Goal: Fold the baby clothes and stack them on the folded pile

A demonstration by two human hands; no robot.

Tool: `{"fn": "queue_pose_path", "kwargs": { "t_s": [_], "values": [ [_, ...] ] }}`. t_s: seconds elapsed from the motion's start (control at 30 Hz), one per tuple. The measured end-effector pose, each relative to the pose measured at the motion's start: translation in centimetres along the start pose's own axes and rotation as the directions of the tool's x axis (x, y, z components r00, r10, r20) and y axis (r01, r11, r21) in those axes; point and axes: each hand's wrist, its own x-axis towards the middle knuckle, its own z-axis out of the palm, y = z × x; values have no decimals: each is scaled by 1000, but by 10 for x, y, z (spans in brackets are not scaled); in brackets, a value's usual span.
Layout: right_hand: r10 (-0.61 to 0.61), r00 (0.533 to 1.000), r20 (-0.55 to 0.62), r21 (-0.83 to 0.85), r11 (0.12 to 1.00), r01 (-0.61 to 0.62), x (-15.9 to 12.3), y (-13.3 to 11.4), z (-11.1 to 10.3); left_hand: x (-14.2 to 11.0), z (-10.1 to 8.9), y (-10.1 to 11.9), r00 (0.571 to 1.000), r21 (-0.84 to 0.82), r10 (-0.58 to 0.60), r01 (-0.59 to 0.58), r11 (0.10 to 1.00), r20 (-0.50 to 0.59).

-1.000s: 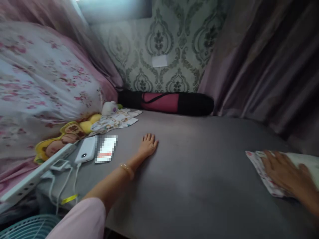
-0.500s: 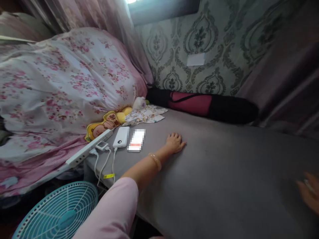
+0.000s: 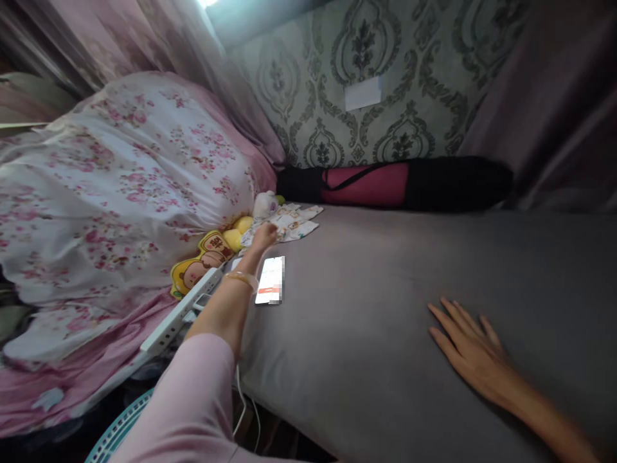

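My left hand (image 3: pixel 265 237) reaches over the near left edge of a crumpled white printed cloth (image 3: pixel 297 226), its fingers curled closed; whether they grip the fabric is hidden. A bangle (image 3: pixel 243 277) circles that wrist. Just right of the forearm lies a phone (image 3: pixel 268 281) with a lit screen. The forearm covers most of a white power bank (image 3: pixel 236 263). My right hand (image 3: pixel 470 344) is on or just above the grey bed sheet (image 3: pixel 366 334) with its fingers spread, holding nothing.
A white power strip (image 3: pixel 180 314) runs along the bed's left edge beside a yellow cartoon cushion (image 3: pixel 195 270). White plush (image 3: pixel 265 204) sits by the cloth. A long black and red bag (image 3: pixel 366 186) lies along the wall. A blue fan (image 3: pixel 118 427) stands below left.
My left hand has gone from flat on the sheet leftward to the cloth, its fingers now curled. My right hand has come in from the right edge and spread out. The view has shifted.
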Motion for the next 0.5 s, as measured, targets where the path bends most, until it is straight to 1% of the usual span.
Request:
{"fn": "queue_pose_path", "kwargs": {
  "t_s": [0.1,0.2,0.37,0.5],
  "values": [
    [7,1000,-24,-18,1000,-7,0,0,-1,13,-12,-25,995,60,-75,79,995,-58],
    [6,999,-43,-32,999,-7,0,-4,-5,25,-11,-37,991,97,-118,124,988,-65],
    [9,999,-48,-31,999,-10,-1,-7,-11,36,1,-38,984,163,-176,178,970,-27],
    [5,999,-44,-23,1000,-6,-1,-7,-13,35,2,-37,975,199,-220,217,956,-7]
  ]
}}
